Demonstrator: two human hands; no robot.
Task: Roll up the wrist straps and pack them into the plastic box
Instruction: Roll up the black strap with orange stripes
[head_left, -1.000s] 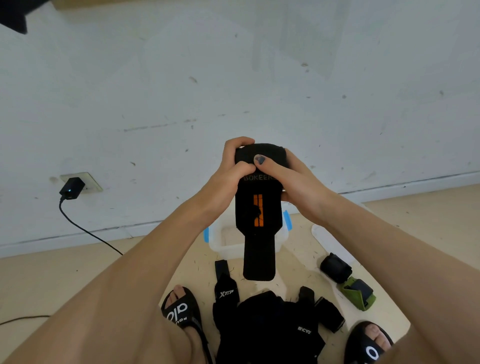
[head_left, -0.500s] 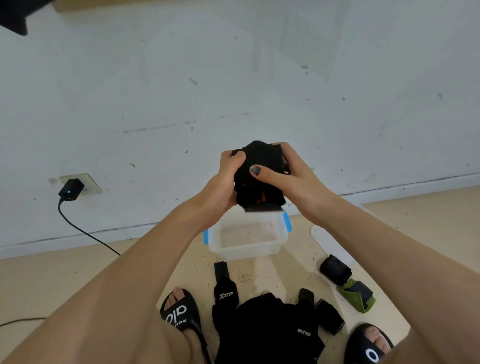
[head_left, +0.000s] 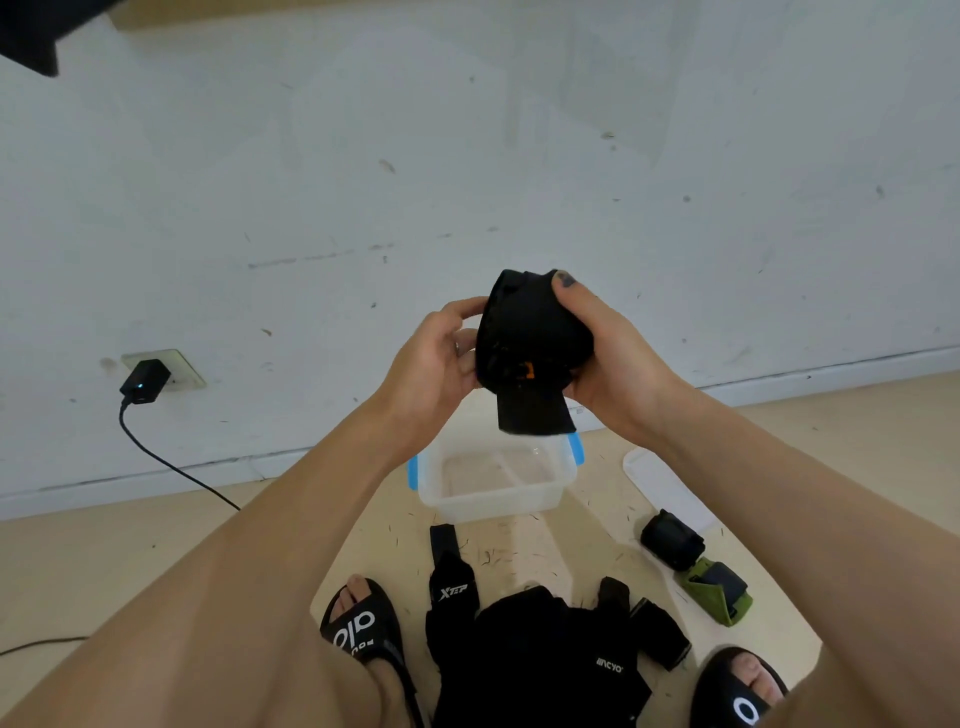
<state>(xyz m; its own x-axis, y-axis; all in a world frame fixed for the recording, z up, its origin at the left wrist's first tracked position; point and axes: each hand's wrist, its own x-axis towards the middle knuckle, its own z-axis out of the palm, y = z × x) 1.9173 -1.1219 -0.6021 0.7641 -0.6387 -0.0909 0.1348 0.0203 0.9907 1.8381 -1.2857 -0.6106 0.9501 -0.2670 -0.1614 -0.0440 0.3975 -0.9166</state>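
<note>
My left hand (head_left: 441, 358) and right hand (head_left: 613, 358) both grip the rolled black wrist strap (head_left: 530, 343), its tail hanging above the clear plastic box (head_left: 493, 493) on the floor (head_left: 104, 561). Rolled black strap (head_left: 671, 539) lies right.

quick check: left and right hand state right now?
Left hand: holds the rolled black wrist strap from its left side.
Right hand: fingers curled round the same strap, thumb on top.
</note>
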